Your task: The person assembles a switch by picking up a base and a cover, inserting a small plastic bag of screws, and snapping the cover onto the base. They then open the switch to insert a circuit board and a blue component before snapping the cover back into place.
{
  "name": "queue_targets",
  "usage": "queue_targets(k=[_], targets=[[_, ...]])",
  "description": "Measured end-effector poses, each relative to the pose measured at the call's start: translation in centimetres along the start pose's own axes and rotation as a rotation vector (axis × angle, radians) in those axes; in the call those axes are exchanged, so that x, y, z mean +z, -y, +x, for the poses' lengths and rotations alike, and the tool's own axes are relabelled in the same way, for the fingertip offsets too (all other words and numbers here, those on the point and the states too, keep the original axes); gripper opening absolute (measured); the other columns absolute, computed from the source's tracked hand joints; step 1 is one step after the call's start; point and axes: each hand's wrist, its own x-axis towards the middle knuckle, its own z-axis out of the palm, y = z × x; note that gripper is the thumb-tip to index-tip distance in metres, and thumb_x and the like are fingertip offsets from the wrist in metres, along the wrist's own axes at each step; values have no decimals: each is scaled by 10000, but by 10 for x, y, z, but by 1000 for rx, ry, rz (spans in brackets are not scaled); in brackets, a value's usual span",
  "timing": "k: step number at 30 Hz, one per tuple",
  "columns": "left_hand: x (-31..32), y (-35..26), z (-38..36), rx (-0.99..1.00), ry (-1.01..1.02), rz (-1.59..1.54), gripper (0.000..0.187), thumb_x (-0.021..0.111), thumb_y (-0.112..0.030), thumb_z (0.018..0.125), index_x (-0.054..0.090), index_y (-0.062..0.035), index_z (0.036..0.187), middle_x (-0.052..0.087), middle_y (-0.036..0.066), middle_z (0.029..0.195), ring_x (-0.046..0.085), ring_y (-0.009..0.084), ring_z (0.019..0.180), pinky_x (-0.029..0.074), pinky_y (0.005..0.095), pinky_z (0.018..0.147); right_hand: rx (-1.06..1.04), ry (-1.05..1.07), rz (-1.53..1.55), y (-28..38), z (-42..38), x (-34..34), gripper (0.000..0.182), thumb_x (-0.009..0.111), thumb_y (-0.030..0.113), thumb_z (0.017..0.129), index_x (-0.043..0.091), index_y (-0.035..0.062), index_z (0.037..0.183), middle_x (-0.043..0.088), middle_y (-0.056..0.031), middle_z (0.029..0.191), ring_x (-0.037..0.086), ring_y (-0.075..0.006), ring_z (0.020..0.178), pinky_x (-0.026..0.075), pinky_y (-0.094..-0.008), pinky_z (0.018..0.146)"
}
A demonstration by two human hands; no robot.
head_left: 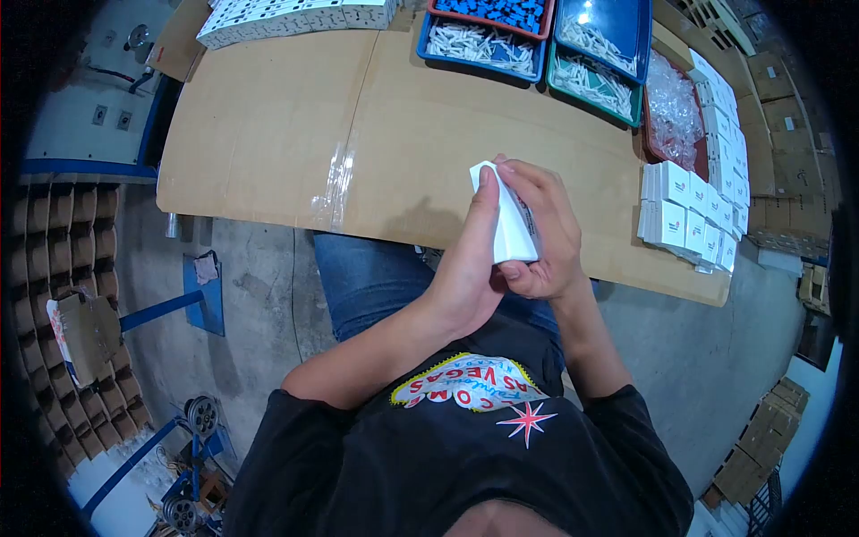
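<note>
A small white box (514,229) is held between both hands, tilted, over the near edge of the cardboard-covered table. My left hand (474,233) presses its thumb along the box's left side near the top. Around the right side wraps my right hand (550,224), fingertips at the upper end and thumb under the lower corner. Dark print shows on the side by the right fingers, and part of that side is hidden by them.
Trays of white pieces (480,46) and blue pieces (501,11) stand at the table's back. A red tray of clear plastic (673,112) sits at right beside stacked white boxes (689,210). More white boxes (295,20) line the back left. Taped cardboard (259,134) covers the tabletop.
</note>
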Motion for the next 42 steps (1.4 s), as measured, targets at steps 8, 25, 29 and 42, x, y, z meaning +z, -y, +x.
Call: queue_targets(k=[8,25,29,42], targets=[[-15,16,0,121,-7,63,635,368,-636,1067,483,-107,1398,604,51,1222,618,155,1133,515,344,953,-35,-57,38,2,-6,14,818,498,620,1004,601,-131,1313,618,-307,1270,649,-443,1102,529,-468,931],[-14,19,1,194,-73,117,572,394,-607,1074,512,-119,1348,627,23,1143,630,115,1048,511,308,896,21,-125,120,7,-5,18,833,345,593,1072,608,-166,1289,666,-340,1216,679,-478,1094,542,-484,955],[-15,19,2,172,-81,106,546,381,-579,1088,509,-117,1347,627,26,1150,630,117,1049,508,308,894,34,-116,128,5,-6,19,832,335,593,1075,610,-161,1293,668,-333,1223,678,-476,1101,539,-484,960],[-29,30,16,286,-58,210,603,359,-554,1101,393,-112,1510,580,50,1308,602,133,1133,492,325,969,137,-37,203,8,-9,10,926,331,700,1024,547,-122,1391,556,-349,1400,542,-470,1331,403,-516,1124]])
